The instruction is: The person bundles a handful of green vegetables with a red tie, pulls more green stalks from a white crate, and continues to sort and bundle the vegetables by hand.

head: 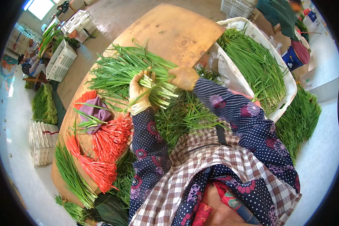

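Observation:
My left hand (140, 89), in a pale rubber glove, is closed around white-green stems of Chinese chives (121, 67) over the wooden table. The leaves fan out to the left. At the right side of the same chives is my right hand (184, 78), gloved too, with its fingers among the leaves; what it pinches is partly hidden. Bundles of red plastic ties (111, 138) lie on the table left of my left forearm, beside a crumpled purple cloth (94, 113). Loose leaves (180, 118) are heaped between the table and my checked apron.
A white plastic crate (289, 84) full of chives stands at the right, with more chives (302, 121) beyond it. A chive bundle (73, 175) lies at the table's lower left. Stacked crates (42, 144) stand on the floor. Other people sit at the far left; one is at the upper right.

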`<state>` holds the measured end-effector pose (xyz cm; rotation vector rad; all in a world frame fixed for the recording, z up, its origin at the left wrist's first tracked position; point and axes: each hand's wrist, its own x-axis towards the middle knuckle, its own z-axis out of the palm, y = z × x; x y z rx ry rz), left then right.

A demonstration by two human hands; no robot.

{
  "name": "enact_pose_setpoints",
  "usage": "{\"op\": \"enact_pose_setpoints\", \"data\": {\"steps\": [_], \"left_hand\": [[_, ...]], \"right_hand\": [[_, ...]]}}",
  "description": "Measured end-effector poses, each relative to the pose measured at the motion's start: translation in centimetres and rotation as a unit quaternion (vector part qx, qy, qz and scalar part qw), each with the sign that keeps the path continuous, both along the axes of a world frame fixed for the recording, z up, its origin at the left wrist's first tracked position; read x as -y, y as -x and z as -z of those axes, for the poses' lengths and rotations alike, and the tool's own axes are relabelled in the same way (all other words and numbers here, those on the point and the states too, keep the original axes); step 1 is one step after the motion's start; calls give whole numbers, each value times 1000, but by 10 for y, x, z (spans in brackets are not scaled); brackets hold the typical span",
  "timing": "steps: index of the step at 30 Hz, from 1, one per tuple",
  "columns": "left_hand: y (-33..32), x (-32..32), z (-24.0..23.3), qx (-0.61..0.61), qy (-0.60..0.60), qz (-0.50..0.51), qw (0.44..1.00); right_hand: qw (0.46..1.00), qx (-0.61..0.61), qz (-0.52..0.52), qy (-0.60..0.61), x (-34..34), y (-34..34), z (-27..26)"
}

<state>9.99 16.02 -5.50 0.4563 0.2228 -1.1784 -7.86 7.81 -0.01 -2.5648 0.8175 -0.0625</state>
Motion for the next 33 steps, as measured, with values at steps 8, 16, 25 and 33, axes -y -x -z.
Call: {"op": "enact_pose_setpoints", "data": {"steps": [8, 16, 25, 33], "left_hand": [[-3, -7, 6, 31, 30, 12, 999], [-9, -77, -74, -12, 236, 11, 972], [-8, -89, -149, 184, 372, 50, 909], [-13, -44, -92, 160, 189, 84, 965]], "right_hand": [[785, 414, 111, -447, 29, 84, -20], [842, 122, 182, -493, -44, 171, 97], [989, 97, 106, 30, 0, 88, -2], [928, 104, 83, -348, 24, 16, 37]]}}
